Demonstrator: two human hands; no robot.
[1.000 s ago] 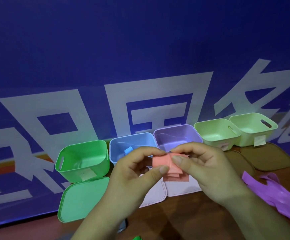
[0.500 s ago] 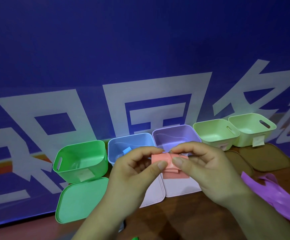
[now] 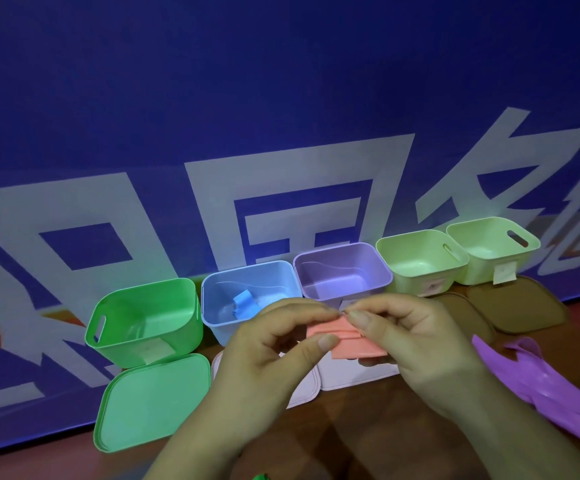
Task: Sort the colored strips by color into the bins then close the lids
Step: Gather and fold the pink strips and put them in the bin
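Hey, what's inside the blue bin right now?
A folded blue strip lies in the blue bin. The left hand covers its near right corner, so that part is unseen.

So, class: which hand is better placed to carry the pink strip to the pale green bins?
Right hand, probably: left hand pinches the pink strip too, but the pale green bins stand on the right.

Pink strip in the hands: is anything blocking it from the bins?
The left hand and right hand pinch the pink strip just before the purple bin; nothing visible blocks it, no bin is lidded.
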